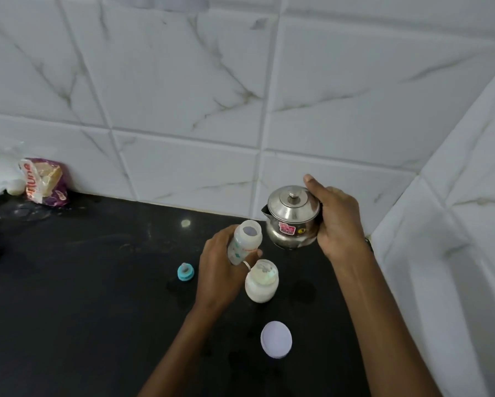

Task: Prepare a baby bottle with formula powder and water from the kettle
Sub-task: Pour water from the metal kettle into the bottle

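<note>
Far left of the frame, against the tiled wall point(183, 81), lies a crumpled snack packet point(44, 181) on the black table point(97, 282). Left of centre, a teal nipple cap point(185, 272) rests on the table, apart from the bottle.

At centre, your left grip point(220, 270) is curled around the baby bottle point(245, 245), grasping its lower body. The bottle is uncapped and tilted, with its open mouth facing up and right.

Just beside that grip, lower right, the open formula jar point(261, 282) stands upright and holds pale powder. Its white lid point(276, 339) lies flat on the table in the lower part of the frame.

Right of centre, your right grip point(338, 222) is wrapped around the steel kettle point(292, 219), grasping its right side. The kettle is upright with its lid seated. Its spout points left, near the bottle mouth.
</note>
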The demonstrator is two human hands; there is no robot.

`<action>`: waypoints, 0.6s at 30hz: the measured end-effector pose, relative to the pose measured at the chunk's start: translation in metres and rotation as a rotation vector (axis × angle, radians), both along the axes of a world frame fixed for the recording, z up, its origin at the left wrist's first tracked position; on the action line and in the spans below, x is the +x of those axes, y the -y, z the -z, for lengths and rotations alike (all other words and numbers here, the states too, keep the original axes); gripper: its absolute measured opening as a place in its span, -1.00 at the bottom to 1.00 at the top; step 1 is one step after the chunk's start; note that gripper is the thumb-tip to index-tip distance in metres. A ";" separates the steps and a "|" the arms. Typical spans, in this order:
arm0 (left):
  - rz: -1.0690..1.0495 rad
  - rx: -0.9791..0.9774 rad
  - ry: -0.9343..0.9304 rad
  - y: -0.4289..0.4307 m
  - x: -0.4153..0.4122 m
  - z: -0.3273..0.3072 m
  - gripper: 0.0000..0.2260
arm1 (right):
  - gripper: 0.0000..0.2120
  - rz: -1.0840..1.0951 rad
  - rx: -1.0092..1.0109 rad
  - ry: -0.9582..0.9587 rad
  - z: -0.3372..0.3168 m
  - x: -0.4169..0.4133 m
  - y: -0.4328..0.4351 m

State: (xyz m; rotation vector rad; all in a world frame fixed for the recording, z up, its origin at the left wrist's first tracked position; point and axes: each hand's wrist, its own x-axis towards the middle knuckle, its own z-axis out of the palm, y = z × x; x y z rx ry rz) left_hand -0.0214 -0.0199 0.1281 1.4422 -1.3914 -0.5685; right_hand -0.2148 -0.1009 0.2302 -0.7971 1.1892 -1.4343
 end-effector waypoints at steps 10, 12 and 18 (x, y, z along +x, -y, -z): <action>-0.062 -0.006 0.012 -0.005 0.027 -0.014 -0.49 | -0.40 -0.060 -0.033 -0.223 -0.031 0.041 -0.002; -0.066 -0.005 0.010 -0.007 0.032 -0.013 -0.48 | -0.43 -0.067 -0.037 -0.260 -0.033 0.047 -0.004; -0.083 0.011 -0.001 -0.012 0.042 -0.010 -0.48 | -0.46 -0.052 -0.087 -0.358 -0.035 0.060 -0.007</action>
